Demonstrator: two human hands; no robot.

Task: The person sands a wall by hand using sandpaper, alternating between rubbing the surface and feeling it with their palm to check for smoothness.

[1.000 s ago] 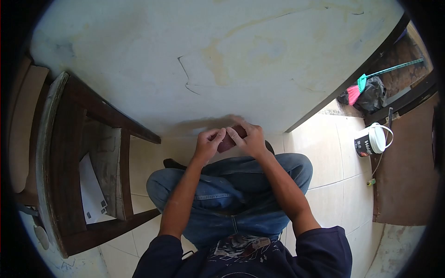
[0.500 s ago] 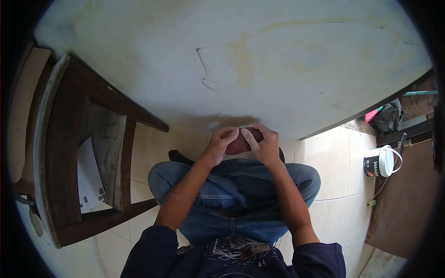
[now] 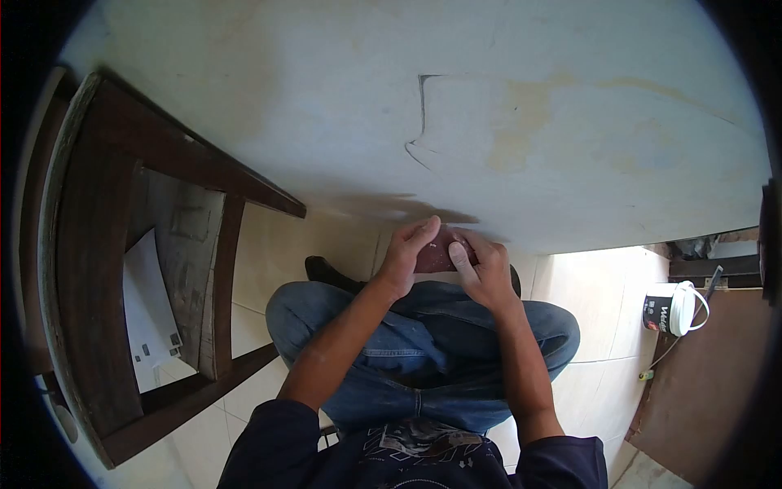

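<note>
A dark red sheet or pad (image 3: 434, 254), dusted with white specks, is held between both hands just in front of the wall's lower part. My left hand (image 3: 407, 253) grips its left side, thumb on top. My right hand (image 3: 484, 265) grips its right side, the whitened thumb pressed on its face. The fingers beneath the sheet are partly hidden. Beyond the hands rises a pale wall or panel (image 3: 326, 106) with yellowish patches, a bent crack and a dark smudge low down.
At the left stands a dark wooden frame (image 3: 94, 212) with white paper (image 3: 149, 301) behind its bars. A white and black bucket (image 3: 669, 309) sits on the tiled floor (image 3: 582, 326) at the right, beside a brown board (image 3: 705, 383). My crossed legs are below the hands.
The camera view has shifted, so the wall's crack appears farther right. Both hands still hold the red sheet, and the left thumb now lies nearer its upper edge.
</note>
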